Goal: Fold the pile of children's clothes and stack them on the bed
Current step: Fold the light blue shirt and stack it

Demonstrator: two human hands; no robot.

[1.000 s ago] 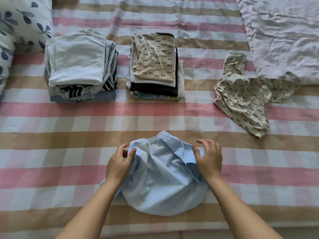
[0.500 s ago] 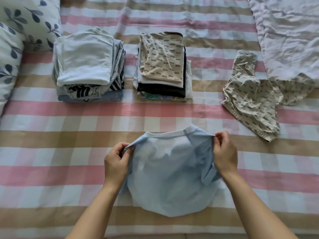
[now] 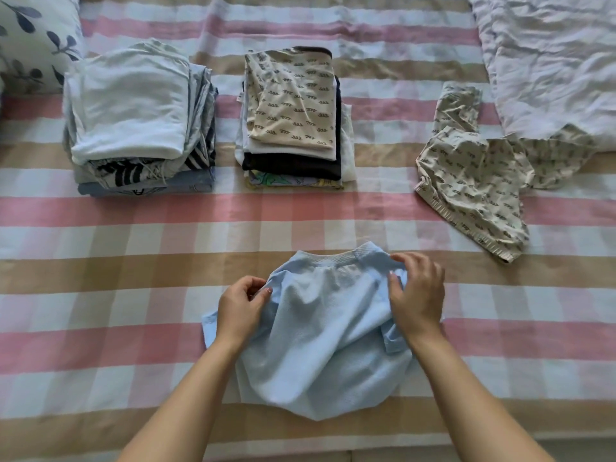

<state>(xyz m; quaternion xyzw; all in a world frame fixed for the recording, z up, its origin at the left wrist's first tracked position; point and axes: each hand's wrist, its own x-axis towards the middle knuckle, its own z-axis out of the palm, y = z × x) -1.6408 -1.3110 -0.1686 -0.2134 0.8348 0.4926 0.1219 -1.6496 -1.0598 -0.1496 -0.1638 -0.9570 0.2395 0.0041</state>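
Two hands work one small garment: a light blue top [image 3: 320, 345] lies on the bed [image 3: 100, 261] near its front edge, with the collar away from the person and the body bunched and rumpled. It looks thin, soft and very light, a textured knit with no stiffness. It will likely sag and crease wherever it is unsupported, and should slide readily on the checked sheet. The best hold is probably at the shoulders on either side of the ribbed neckline, where a pinch on each can draw the cloth flat.

The left hand [image 3: 241, 308] pinches the left shoulder edge between thumb and curled fingers. The right hand [image 3: 416, 295] has its fingers bent over the right shoulder and its thumb pressed into the fabric, gripping it there.

Farther up the bed stand a pale folded stack [image 3: 133, 121] and a print-topped stack [image 3: 290, 118], near each other but apart. To the right an unfolded patterned garment [image 3: 473, 181] lies against a white quilt [image 3: 550, 61].
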